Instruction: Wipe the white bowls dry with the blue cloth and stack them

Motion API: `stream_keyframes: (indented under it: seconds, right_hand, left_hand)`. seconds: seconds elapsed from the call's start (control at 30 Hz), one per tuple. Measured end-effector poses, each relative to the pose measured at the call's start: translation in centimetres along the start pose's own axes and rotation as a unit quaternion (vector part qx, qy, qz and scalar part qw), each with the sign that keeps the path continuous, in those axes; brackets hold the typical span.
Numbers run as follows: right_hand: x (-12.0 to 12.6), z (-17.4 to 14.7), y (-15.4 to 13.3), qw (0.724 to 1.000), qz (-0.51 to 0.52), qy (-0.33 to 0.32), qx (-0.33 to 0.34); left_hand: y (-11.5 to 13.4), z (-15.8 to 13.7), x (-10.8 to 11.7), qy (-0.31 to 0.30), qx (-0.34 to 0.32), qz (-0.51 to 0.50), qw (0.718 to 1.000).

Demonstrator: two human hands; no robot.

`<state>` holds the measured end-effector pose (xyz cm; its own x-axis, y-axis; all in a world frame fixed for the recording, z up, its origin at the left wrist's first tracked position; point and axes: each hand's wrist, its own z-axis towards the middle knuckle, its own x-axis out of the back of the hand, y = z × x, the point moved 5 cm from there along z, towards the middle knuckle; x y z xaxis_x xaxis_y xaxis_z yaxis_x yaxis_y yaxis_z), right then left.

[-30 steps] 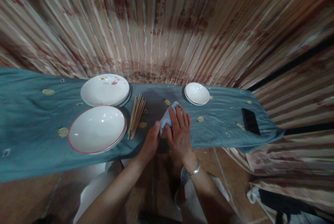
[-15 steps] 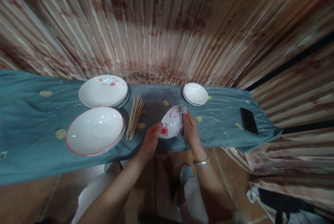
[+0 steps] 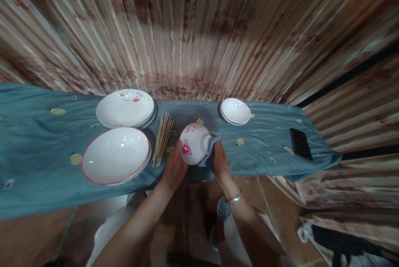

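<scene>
A white bowl (image 3: 193, 145) with red flowers is held above the near part of the table, its outer side and foot turned up towards me. My left hand (image 3: 175, 165) grips the bowl's left edge. On the other side, my right hand (image 3: 221, 162) is closed on a blue-grey cloth (image 3: 208, 155) that presses against the bowl's right side and foot. Some of the right fingers are hidden behind the cloth. Just left of the bowl lie several wooden chopsticks (image 3: 163, 140) in a loose bundle.
A blue-green cloth covers the narrow table (image 3: 258, 159). Stacked flowered plates (image 3: 124, 109) and red-rimmed bowls (image 3: 115, 157) stand to the left. Small white bowls (image 3: 236, 111) sit at the back right, and a black phone (image 3: 301, 144) lies farther right. A pleated curtain (image 3: 187, 30) hangs behind.
The bowl has turned so that its rounded underside and foot now show. The cloth has slid lower along its right side, and both hands have shifted slightly left and towards me.
</scene>
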<state>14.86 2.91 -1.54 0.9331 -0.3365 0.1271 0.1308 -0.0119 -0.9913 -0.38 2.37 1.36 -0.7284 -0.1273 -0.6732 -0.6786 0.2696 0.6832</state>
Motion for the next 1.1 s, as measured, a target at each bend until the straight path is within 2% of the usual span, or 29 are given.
stream_keyframes:
  seconds: [0.07,0.17,0.3,0.4,0.53,0.67,0.9,1.1]
  right_hand:
    - [-0.3,-0.6,-0.2,1.0,-0.022,-0.003,-0.003]
    - [-1.1,-1.8,-0.6,0.996,-0.078,-0.028,0.021]
    - [-2.3,-3.7,-1.1,0.989,-0.122,-0.026,0.079]
    - [-3.2,-5.0,-1.5,0.977,-0.17,-0.035,0.122]
    - [-4.0,-6.2,-2.2,0.953,-0.24,-0.054,0.177]
    - [-4.5,-7.1,-2.8,0.928,-0.295,-0.073,0.218]
    - [-4.9,-7.4,-4.1,0.879,-0.36,-0.073,0.304]
    - [-5.0,-7.0,-4.9,0.839,-0.395,-0.088,0.363]
  left_hand:
    - [0.1,0.0,-0.6,-0.008,0.023,-0.049,0.998]
    - [0.5,0.0,-0.9,0.01,0.05,-0.101,0.994]
    - [1.0,0.2,-0.6,0.062,0.07,-0.112,0.989]
    - [1.4,0.3,-0.5,0.074,0.073,-0.107,0.989]
    - [1.8,0.3,-0.4,0.083,0.067,-0.108,0.988]
    - [1.9,0.5,-0.3,0.066,0.056,-0.095,0.992]
    - [1.9,0.5,0.5,0.068,0.04,-0.06,0.995]
    - [1.9,0.4,1.2,0.067,-0.015,-0.014,0.998]
